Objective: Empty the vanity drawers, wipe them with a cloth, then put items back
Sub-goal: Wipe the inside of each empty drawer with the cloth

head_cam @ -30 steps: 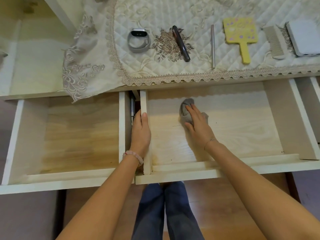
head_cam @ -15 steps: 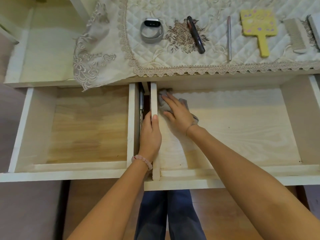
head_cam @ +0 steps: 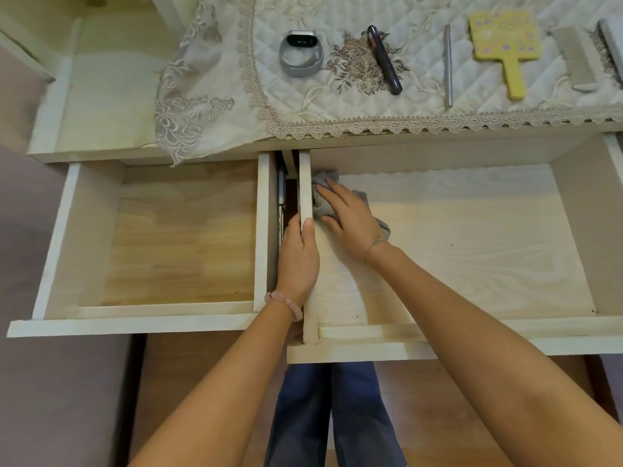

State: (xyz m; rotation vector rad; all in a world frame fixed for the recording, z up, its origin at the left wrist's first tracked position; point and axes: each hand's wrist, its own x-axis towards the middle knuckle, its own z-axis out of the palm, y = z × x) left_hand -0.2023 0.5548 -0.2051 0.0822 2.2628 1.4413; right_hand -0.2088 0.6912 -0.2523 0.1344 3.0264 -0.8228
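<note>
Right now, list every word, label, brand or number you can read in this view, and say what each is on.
None can be read.
Yellow hand mirror: printed pattern, any lettering is too blurred to read.
Wristband: screen dark, nothing showing.
Dark tube: no label can be made out.

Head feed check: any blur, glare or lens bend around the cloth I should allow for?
Head view: wide-angle bend bows the drawer fronts. Head view: shadow from the tabletop covers the back of the right drawer, so the cloth under the right hand looks dim and a bit soft. Head view: no glare anywhere.
</note>
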